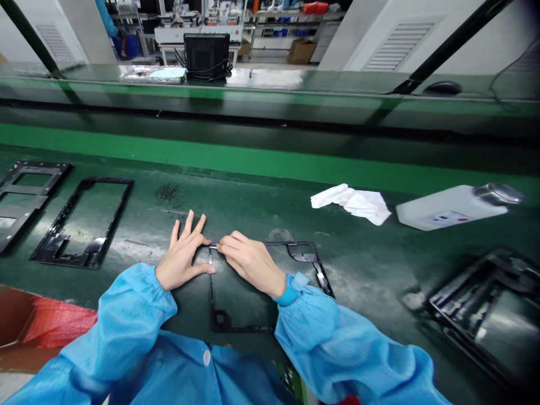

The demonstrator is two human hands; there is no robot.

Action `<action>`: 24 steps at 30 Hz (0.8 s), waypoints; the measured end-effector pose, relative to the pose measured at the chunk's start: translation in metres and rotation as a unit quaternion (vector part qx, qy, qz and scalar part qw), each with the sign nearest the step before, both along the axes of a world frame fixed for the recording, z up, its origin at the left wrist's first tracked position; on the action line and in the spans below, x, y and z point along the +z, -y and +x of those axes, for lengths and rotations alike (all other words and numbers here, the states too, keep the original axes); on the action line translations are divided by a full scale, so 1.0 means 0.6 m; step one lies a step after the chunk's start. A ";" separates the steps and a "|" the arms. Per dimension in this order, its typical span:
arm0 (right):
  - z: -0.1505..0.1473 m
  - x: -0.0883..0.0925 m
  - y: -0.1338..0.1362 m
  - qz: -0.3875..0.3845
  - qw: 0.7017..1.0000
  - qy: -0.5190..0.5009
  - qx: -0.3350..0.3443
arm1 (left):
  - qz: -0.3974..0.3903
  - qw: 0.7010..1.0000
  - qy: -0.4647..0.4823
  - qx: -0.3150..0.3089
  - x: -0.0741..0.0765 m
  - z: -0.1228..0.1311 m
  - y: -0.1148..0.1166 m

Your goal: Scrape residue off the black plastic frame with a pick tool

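Note:
A thin black rectangular plastic frame (243, 328) lies flat on the bench in front of me. My left hand (184, 256) rests at its left side with fingers spread, thumb and index finger touching the edge near the upper left corner. Pinched at that same corner, my right hand (248, 260) has its fingertips closed around something small. Only a short silvery tip shows between the hands, too little to name. My right hand and sleeve cover part of the frame.
Another black frame (110, 228) and a grey-black fixture (26, 216) lie left, near black shavings (167, 194). A white wipe (358, 203) and a white bottle (451, 208) lie right, with stacked black frames (476, 298) below. A box with red wrap (59, 320) sits lower left.

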State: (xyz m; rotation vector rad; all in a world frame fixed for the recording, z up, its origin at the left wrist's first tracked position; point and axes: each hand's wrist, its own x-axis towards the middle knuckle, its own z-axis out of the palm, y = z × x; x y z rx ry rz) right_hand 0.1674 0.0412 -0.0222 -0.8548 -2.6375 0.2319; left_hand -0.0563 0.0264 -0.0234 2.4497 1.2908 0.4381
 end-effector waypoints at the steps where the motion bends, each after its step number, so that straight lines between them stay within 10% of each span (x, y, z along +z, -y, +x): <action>1: 0.001 0.001 -0.001 -0.004 1.000 0.000 0.007 | 0.001 1.000 -0.001 -0.001 0.000 0.000 0.000; 24: 0.000 -0.002 -0.002 -0.010 1.000 -0.014 -0.007 | -0.010 1.000 0.000 -0.006 0.002 -0.001 0.000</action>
